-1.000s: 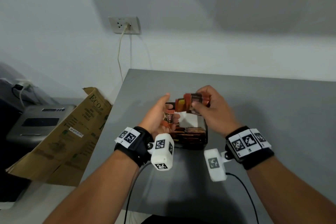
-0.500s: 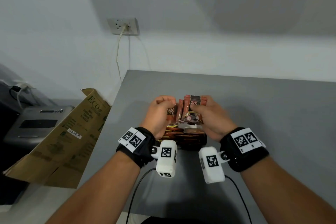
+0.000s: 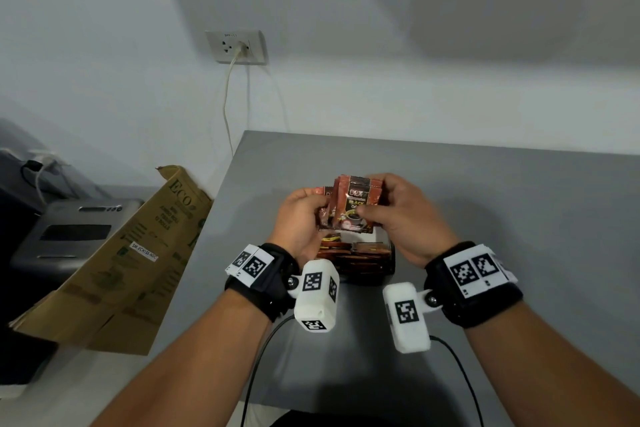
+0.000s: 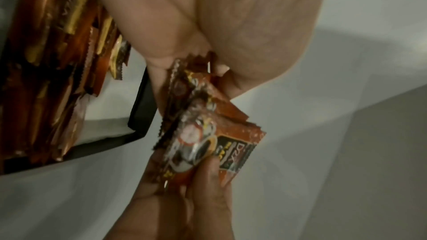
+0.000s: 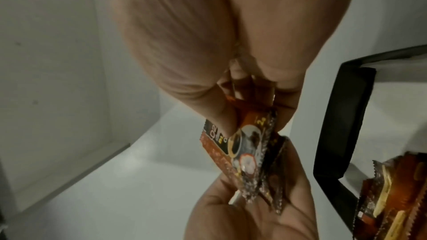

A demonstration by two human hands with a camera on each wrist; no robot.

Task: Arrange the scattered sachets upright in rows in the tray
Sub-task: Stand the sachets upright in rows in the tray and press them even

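Both hands above the far end of the black tray (image 3: 390,255). Right hand (image 3: 405,218) and left hand (image 3: 299,218) each pinch one bundle of sachets (image 3: 353,206), faces toward the camera. Count unclear, perhaps four or five. Near rows stand filled. Step: squaring the bundle. Next: lower it upright into the far gap.
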